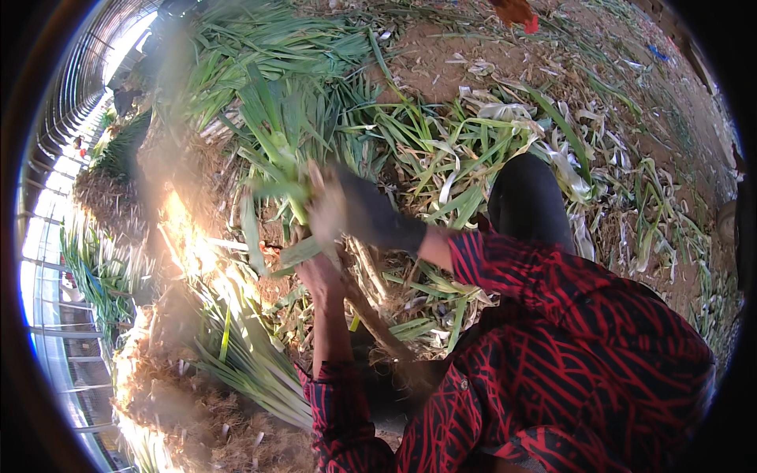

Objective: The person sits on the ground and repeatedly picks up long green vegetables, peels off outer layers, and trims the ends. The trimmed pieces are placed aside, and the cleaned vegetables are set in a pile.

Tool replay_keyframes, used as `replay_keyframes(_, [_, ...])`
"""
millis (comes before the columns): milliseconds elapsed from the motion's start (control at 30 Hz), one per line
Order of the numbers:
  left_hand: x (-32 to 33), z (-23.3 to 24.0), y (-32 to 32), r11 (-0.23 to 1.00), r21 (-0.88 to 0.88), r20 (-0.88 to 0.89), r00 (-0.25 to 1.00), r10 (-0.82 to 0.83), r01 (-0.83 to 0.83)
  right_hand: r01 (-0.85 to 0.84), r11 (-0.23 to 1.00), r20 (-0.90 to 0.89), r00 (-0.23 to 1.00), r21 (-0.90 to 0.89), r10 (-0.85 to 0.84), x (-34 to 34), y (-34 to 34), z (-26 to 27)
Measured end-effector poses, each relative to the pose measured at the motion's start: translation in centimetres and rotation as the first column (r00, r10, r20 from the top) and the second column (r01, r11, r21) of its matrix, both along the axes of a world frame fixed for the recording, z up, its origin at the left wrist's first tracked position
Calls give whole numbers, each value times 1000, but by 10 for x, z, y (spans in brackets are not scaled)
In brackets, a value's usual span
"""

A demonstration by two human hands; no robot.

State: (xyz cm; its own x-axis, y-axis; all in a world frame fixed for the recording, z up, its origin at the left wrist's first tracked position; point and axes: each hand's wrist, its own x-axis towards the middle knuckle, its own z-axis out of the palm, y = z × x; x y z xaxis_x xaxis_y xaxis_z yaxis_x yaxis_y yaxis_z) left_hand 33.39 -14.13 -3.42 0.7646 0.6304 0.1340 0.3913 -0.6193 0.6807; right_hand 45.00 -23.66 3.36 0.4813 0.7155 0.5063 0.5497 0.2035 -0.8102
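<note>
My left hand (321, 277) is closed around a long leek-like stalk (369, 310), its fingers partly hidden by a drooping green leaf. The stalk runs aslant, with brown dry skin on its lower part and stringy roots by my lap. Its green leaves (275, 142) fan out beyond my hands. My right hand (349, 207), in a dark covering with lighter fingertips, is at the stalk just above the left one. Motion blurs it, so its grip on the stalk or a loose outer leaf is unclear.
Green-leaved stalks (284, 47) lie heaped ahead. Trimmed leaves and dry peelings (449, 142) litter the soil near my knee (529, 195). At left are more stalks (254, 355) and a rooty pile (177, 402), beside a ribbed translucent wall (65, 331). A brown-and-red thing (517, 13) shows at the top edge.
</note>
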Motion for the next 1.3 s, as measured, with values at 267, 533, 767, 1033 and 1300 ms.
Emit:
replay_keyframes(267, [15,-25,-15,972,203,459,888,9,-115,433,899,84,900,-59,-428,1,44,-32])
replay_keyframes(533, [-1,-5,-4,615,-723,626,676,389,315,-351,923,324,865,-157,384,-22,-9,-13])
replay_keyframes(767, [-1,40,-19,143,-909,416,822,389,392,-446,810,509,630,-381,587,-43,-50,-12])
replay_keyframes(1033, [2,32,-22,479,-869,295,907,301,124,-589,785,48,793,-192,607,23,-35,15])
replay_keyframes(1300, [21,30,-38,569,-785,453,854,257,246,296,942,21,955,-157,-296,41,38,5])
